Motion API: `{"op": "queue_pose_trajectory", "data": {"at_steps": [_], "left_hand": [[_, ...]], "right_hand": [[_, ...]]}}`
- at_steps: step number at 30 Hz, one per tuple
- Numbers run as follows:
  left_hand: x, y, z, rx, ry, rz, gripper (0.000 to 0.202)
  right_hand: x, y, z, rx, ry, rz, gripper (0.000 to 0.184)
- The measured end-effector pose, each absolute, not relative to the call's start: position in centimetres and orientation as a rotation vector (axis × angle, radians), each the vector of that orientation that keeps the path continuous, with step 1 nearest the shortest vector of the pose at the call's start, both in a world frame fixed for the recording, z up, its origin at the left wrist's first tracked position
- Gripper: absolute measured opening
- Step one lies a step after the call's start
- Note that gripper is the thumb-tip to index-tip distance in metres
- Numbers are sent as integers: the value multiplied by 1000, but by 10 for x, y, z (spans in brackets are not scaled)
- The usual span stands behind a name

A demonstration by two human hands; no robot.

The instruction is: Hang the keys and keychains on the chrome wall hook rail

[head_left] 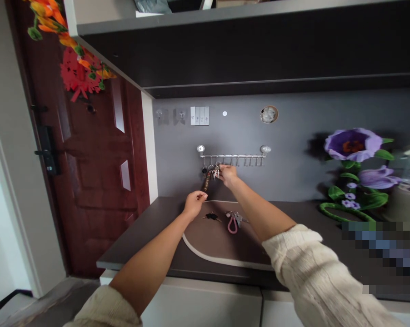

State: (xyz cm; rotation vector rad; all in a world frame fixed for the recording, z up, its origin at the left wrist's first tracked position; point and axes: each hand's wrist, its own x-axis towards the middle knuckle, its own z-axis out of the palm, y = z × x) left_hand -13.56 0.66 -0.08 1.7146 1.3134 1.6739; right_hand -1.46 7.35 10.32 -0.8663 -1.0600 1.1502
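A clear hook rail (247,156) is fixed to the grey back panel. My right hand (228,176) is closed at its left half, pinching a key ring with keys (217,172) close to the hooks. Lower and to the left, my left hand (194,204) pinches the bottom end of a dark brown strap keychain (207,182) with lettering on it. Whether that strap belongs to the same ring cannot be made out. Another dark key (204,171) hangs at the leftmost hook. Below, black keys (211,216) and a key bunch with a pink loop (232,225) lie on a brown mat (215,247).
A dark shelf (246,54) overhangs the counter (150,231). Purple plush flowers (355,145) stand at the right, beside a pale rounded object (407,202). At the left is a reddish-brown door (99,181) with a black handle (46,152). Two small hooks (182,114) and a white switch-like panel (199,116) sit above the rail.
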Motion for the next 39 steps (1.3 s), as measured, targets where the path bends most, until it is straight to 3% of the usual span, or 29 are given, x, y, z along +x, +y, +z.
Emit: {"op": "queue_pose_trajectory", "data": {"at_steps": [39], "left_hand": [[-140,9,-2,1767,1331,1637,18]], "right_hand": [[-4,75,87,-917,-1158,1172,12]]}}
